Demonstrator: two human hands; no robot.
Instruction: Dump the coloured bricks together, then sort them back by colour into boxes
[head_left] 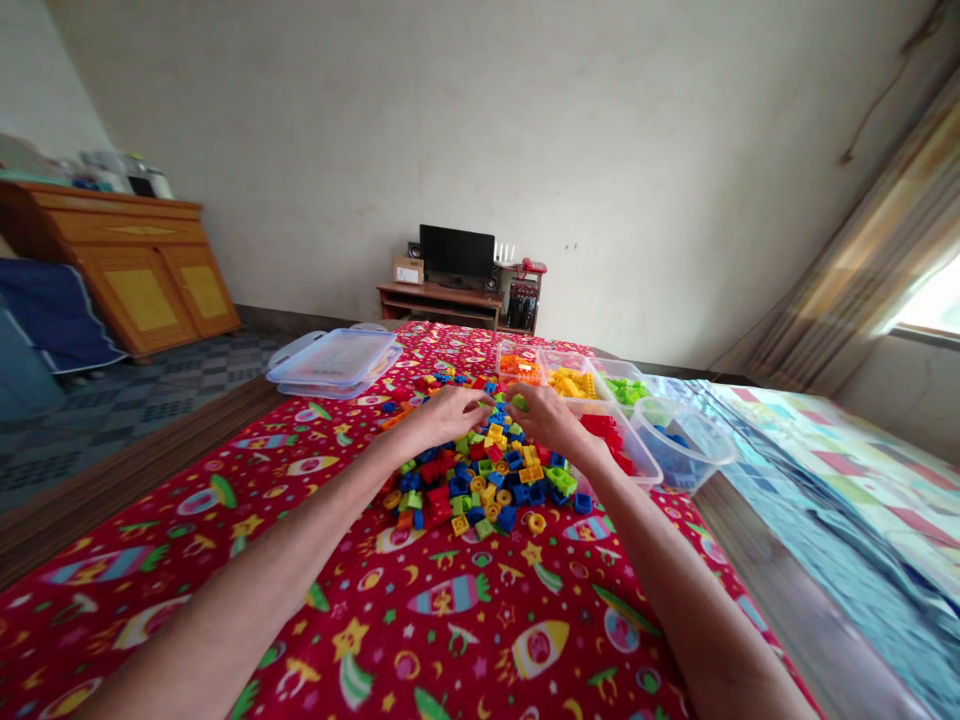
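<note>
1. over the red rocket-print bedspread (225, 610), the left hand (448, 418) and right hand (546, 418) curve just above a heap of plastic building blocks (480, 470), fingers (478, 400) drawn narrow; any hold cannot be told.
2. past the hands, clear tubs (517, 347) hold orange, yellow, green and red blocks.
3. beside them, a clear bowl (679, 402) holds blue blocks.
4. left of the heap sits a clear plastic box (334, 360).

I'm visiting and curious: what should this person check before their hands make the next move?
Left hand and right hand above the pile of multicoloured plastic blocks: ok.
Clear plastic tub of orange blocks holding only orange: ok.
Lime-green block actually gripped by the right hand: cannot tell.
Round clear tub of blue blocks sitting level on the red patterned bedspread: not ok, it looks tilted at the edge.
Yellow ring-shaped block within the pile: not ok, it lies apart.
</note>
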